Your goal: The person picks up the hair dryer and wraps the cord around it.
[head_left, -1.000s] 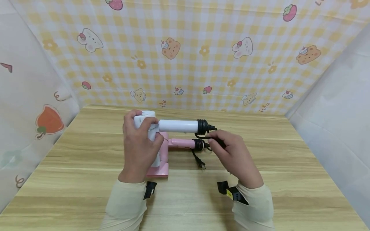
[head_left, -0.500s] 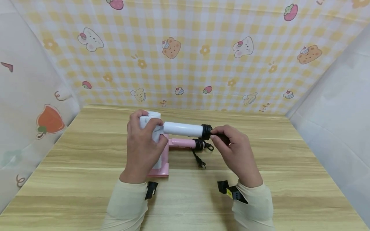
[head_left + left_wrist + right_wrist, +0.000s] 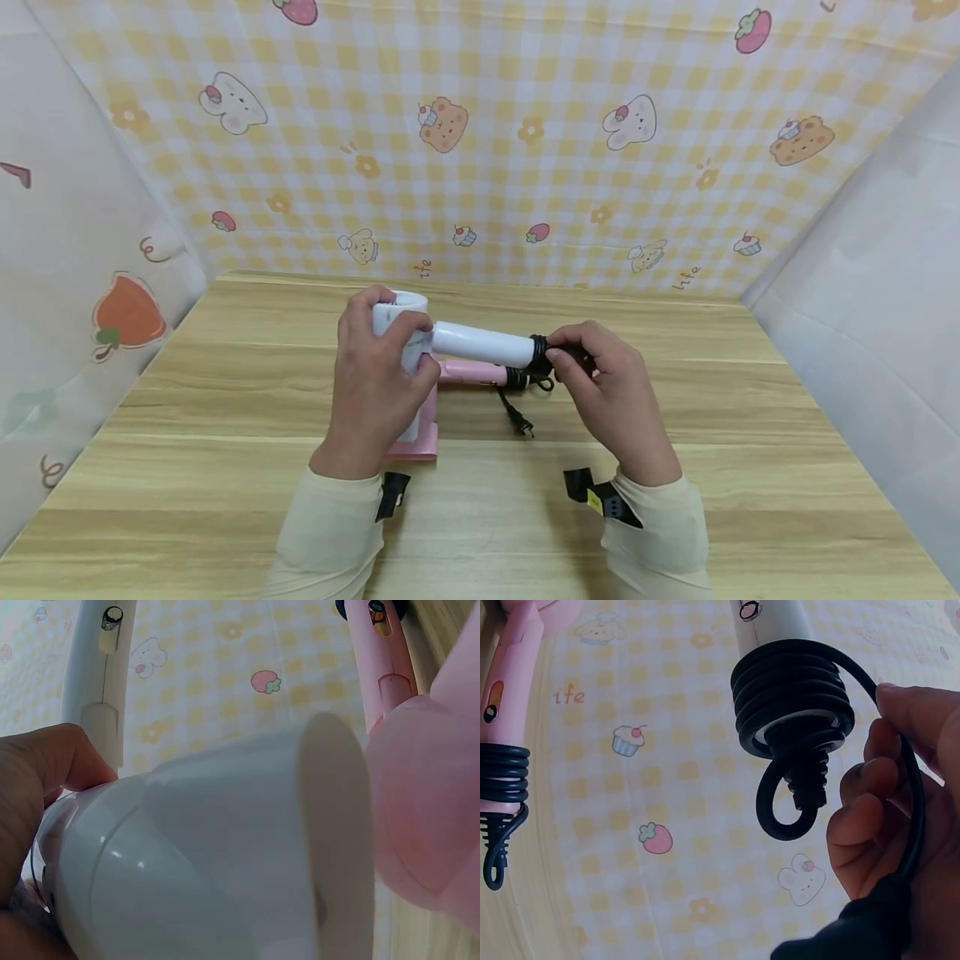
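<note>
A white hair dryer is held above the table, its handle pointing right and tilted slightly down. My left hand grips its barrel, fingers over the far side and thumb on the near side. Black cord is coiled several times round the handle's end, with a small loop below. My right hand pinches the cord's free length between thumb and forefinger, beside the coil. In the right wrist view the blurred dark plug hangs near the palm. Beneath lies a pink hair dryer, partly hidden by the white one.
The pink dryer's black cord is wound round its handle, and its plug lies on the wooden table. A yellow-checked cloth forms the back wall, with pale cloth on the right side.
The white hair dryer and my left hand have shifted right, and the handle has tipped downward. My right hand has come up close to the coil, so less loose cord shows between them.
</note>
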`<state>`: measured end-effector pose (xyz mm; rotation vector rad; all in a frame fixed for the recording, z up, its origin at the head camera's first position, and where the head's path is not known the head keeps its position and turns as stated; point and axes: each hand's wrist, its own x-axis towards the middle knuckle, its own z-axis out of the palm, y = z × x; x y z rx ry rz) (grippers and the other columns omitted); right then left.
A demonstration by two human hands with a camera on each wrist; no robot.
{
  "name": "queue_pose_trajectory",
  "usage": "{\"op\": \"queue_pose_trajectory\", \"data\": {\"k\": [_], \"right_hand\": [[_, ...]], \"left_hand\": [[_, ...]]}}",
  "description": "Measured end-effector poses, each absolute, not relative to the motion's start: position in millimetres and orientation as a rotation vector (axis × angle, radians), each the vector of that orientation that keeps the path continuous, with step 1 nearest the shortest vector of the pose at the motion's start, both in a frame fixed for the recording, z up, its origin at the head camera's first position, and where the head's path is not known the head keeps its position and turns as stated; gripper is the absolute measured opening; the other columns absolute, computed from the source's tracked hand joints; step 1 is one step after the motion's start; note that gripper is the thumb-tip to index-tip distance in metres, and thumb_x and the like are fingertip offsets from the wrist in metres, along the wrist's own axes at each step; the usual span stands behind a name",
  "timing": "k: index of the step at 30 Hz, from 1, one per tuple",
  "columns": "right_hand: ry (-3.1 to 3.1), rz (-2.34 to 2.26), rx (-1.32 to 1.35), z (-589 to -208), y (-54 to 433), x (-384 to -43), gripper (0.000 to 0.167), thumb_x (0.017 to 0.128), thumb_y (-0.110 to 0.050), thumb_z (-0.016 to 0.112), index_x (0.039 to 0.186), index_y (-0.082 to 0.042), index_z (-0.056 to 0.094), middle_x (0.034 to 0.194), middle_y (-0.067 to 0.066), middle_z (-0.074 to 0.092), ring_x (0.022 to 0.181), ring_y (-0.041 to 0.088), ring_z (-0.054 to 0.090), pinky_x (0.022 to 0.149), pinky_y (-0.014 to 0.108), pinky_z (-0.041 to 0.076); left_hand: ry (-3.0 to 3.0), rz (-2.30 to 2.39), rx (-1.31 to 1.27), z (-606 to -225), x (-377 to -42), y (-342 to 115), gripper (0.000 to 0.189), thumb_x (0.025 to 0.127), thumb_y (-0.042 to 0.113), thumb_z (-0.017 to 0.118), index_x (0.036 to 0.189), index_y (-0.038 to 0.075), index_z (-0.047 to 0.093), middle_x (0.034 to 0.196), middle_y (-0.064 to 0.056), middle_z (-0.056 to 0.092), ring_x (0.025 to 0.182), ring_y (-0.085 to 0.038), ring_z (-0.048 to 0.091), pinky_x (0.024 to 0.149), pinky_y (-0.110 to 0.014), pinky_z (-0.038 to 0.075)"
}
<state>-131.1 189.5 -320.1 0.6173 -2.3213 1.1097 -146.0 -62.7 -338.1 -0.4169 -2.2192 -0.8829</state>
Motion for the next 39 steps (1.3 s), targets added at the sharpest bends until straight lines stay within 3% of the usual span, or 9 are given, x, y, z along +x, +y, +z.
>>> {"op": "queue_pose_trajectory", "data": {"k": [8,13,21,31,39], "right_hand": [[-2.277,1.149,0.652,-321,192,-132,0.017,0.093,0.006,0.06,0.103,-0.008,0.066,0.09,-0.004,0.063,0.068,0.013,0.053,0.056,0.025,0.043],[-2.296,1.124,0.574,-320,195,-132,0.014,0.092,0.001,0.065,0.105,-0.006,0.065,0.086,-0.001,0.063,0.068,0.013,0.053,0.054,0.023,0.042],[-2.341,1.231,0.347,-320,202,-134,0.017,0.089,-0.011,0.073,0.103,-0.004,0.066,0.09,0.004,0.07,0.079,0.013,0.061,0.067,0.019,0.048],[-2.439,1.259,0.337,-321,206,-134,0.012,0.096,-0.018,0.065,0.104,-0.01,0.069,0.089,0.0,0.068,0.074,0.016,0.057,0.064,0.024,0.046],[-2.457,1.46,0.425,-322,215,-133,0.015,0.099,-0.014,0.059,0.107,-0.005,0.068,0.094,0.008,0.07,0.088,0.014,0.065,0.076,0.024,0.051]], "left_hand": [[-2.219,-0.916,-0.452,-337,-145,-64,0.032,0.067,-0.001,0.075,0.095,0.012,0.066,0.125,-0.019,0.042,0.11,-0.039,0.044,0.083,-0.05,0.046],[-2.244,-0.952,-0.467,-337,-144,-65,0.03,0.067,0.001,0.075,0.094,0.013,0.066,0.124,-0.017,0.041,0.107,-0.036,0.045,0.081,-0.047,0.046],[-2.259,-0.992,-0.509,-336,-143,-65,0.03,0.067,0.003,0.076,0.093,0.014,0.065,0.124,-0.016,0.04,0.106,-0.035,0.047,0.076,-0.045,0.05],[-2.197,-1.043,-0.6,-335,-143,-70,0.031,0.066,0.002,0.077,0.091,0.013,0.064,0.123,-0.018,0.04,0.104,-0.034,0.052,0.076,-0.044,0.05],[-2.14,-1.126,-0.653,-333,-141,-73,0.03,0.065,-0.002,0.073,0.09,0.011,0.063,0.121,-0.019,0.04,0.103,-0.033,0.053,0.073,-0.044,0.051]]}}
